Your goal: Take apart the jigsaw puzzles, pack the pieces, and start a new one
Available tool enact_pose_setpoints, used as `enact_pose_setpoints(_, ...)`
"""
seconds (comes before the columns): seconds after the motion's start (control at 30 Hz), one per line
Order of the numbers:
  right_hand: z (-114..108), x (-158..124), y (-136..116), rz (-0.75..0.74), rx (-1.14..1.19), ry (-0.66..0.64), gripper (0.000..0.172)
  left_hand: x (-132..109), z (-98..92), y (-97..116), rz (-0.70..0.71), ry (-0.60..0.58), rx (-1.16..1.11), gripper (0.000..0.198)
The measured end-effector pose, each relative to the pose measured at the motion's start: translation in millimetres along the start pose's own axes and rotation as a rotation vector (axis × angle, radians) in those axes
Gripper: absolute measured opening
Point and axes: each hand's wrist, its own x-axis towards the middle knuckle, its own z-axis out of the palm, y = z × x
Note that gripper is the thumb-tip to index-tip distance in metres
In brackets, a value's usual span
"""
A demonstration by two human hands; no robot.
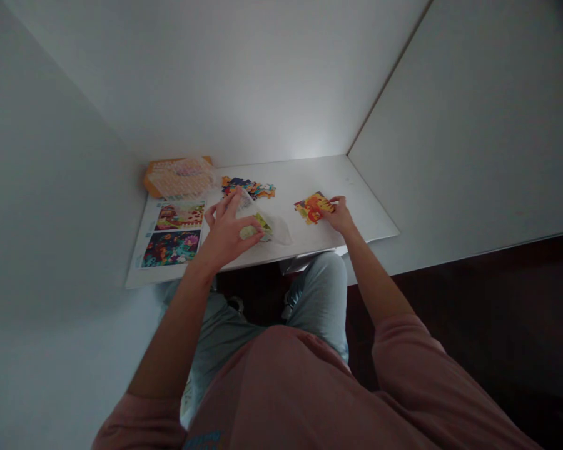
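Observation:
My left hand [229, 231] is at a clear plastic bag [278, 230] with something green in it, thumb and forefinger pressed on the bag and the other fingers spread. Behind the bag lies a pile of colourful puzzle pieces [263, 190], partly hidden by my left hand. To the right, my right hand [339, 216] grips the right edge of a small group of orange and yellow puzzle pieces [313, 206] with a tiger-like pattern. Whether those pieces are joined is too small to tell.
An orange box [154, 181] under bubble wrap [185, 177] stands at the table's back left corner. In front of it lies a sheet with two pictures [171, 247]. Walls border the white table [375, 220] behind and on both sides. My knees are below its front edge.

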Motion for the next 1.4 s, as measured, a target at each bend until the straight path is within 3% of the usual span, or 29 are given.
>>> enact_pose_setpoints(0.1,4.5,3.2,-2.2,-0.006,0.22,0.081,0.034,0.0,-1.0,1.7,-0.003,-0.012,0.003,0.019)
enact_pose_setpoints(0.23,3.7,10.1,-8.1,-0.132,0.471,0.111,0.031,-0.5,0.0,1.1,-0.017,-0.012,0.004,0.018)
enact_pose_setpoints(0.37,-5.0,11.8,-25.4,-0.24,0.548,0.119,0.029,-0.6,0.6,-0.6,-0.015,-0.013,-0.012,0.019)
enact_pose_setpoints(0.6,-28.2,-16.8,-81.0,-0.437,0.53,0.071,0.032,-0.3,0.3,-2.2,-0.026,-0.036,-0.018,0.02)
enact_pose_setpoints(0.8,-49.6,-51.8,-136.9,-0.745,0.442,-0.151,0.03,0.1,-0.2,-3.4,-0.033,-0.039,-0.029,0.017)
enact_pose_setpoints(0.93,-46.7,-58.4,-166.5,-0.873,0.252,-0.265,0.027,-1.7,-2.5,-3.2,-0.02,-0.048,-0.044,0.019)
enact_pose_setpoints(1.07,-41.3,-58.8,-183.1,-0.922,0.197,-0.32,0.037,-3.5,-3.6,-4.8,-0.018,-0.033,-0.055,0.018)
enact_pose_setpoints(1.17,-43.2,-53.5,-177.8,-0.876,0.239,-0.244,0.039,-4.5,-3.8,-6.8,-0.022,-0.021,-0.053,0.015)
enact_pose_setpoints(1.23,-43.2,-42.7,-160.1,-0.806,0.237,-0.15,0.036,-5.2,-4.0,-7.9,-0.026,-0.017,-0.054,0.015)
enact_pose_setpoints(1.33,-33.9,-17.1,-113.3,-0.612,0.115,-0.042,0.038,-5.8,-3.6,-9.3,-0.028,-0.016,-0.068,0.016)
enact_pose_setpoints(1.4,-21.4,-0.7,-77.1,-0.434,-0.042,-0.038,0.046,-5.6,-2.1,-10.3,-0.026,-0.011,-0.087,0.017)
